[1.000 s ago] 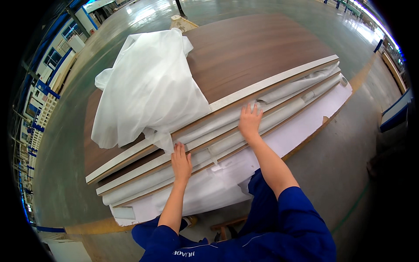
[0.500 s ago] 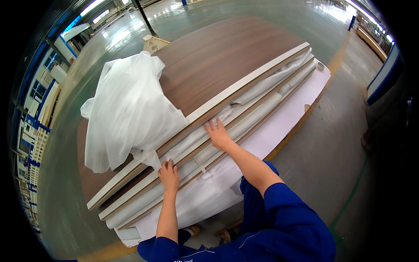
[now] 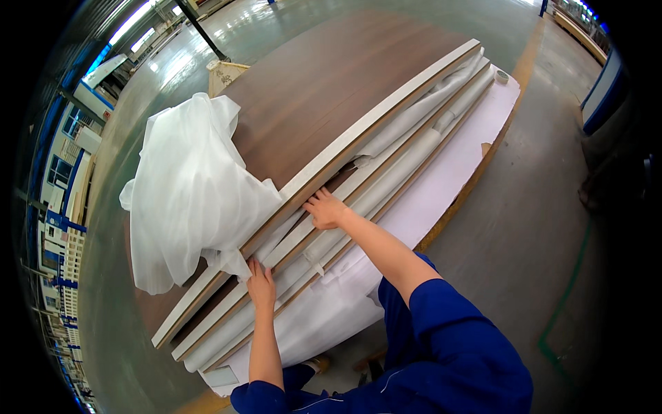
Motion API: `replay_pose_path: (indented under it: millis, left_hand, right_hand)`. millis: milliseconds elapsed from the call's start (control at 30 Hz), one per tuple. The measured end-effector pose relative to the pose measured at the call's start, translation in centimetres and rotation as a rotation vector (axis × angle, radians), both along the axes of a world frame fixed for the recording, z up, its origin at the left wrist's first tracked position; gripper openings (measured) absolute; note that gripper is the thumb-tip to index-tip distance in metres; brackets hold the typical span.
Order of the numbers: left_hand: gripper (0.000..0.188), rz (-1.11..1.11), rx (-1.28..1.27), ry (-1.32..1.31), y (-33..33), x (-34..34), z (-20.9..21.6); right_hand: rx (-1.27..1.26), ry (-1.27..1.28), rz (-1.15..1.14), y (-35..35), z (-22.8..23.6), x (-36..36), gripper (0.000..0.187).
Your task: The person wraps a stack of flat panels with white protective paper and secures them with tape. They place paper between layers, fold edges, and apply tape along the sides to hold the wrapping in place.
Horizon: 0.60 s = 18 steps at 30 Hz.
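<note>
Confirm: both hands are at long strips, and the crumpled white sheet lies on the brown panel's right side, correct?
No: the head view shows the crumpled white sheet on the left side of the brown panel. The left hand and right hand are at long strips.

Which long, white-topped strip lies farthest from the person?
The far strip, the one partly covered by the bunched white sheet; the others lie nearer.

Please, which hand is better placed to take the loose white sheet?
Probably the left hand: its fingertips are close to the lower corner of the white sheet, while the right hand is farther away.
</note>
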<state>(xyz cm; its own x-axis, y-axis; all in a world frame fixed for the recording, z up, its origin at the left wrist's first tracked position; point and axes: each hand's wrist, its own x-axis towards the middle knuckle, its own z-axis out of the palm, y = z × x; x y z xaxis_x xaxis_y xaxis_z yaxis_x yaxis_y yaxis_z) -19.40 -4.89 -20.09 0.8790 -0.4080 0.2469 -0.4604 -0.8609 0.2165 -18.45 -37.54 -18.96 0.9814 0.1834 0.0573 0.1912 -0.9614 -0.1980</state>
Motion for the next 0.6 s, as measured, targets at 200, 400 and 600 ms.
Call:
replay_pose_path:
  millis: [200,400,600]
  left_hand:
    - [0.043,-0.036,0.184,0.061,-4.4,-1.0,3.4]
    - [0.046,-0.122,0.026,-0.091,-3.7,0.2,1.2]
    - [0.053,-0.123,-0.025,0.061,-6.0,1.4,0.9]
  right_hand:
    - [-0.131,-0.342,-0.091,-2.6,-0.7,-2.5,0.039]
    - [-0.149,-0.497,-0.109,-2.7,-1.2,-2.5,0.006]
    - [-0.195,-0.523,-0.13,-3.4,-1.1,-2.2,0.004]
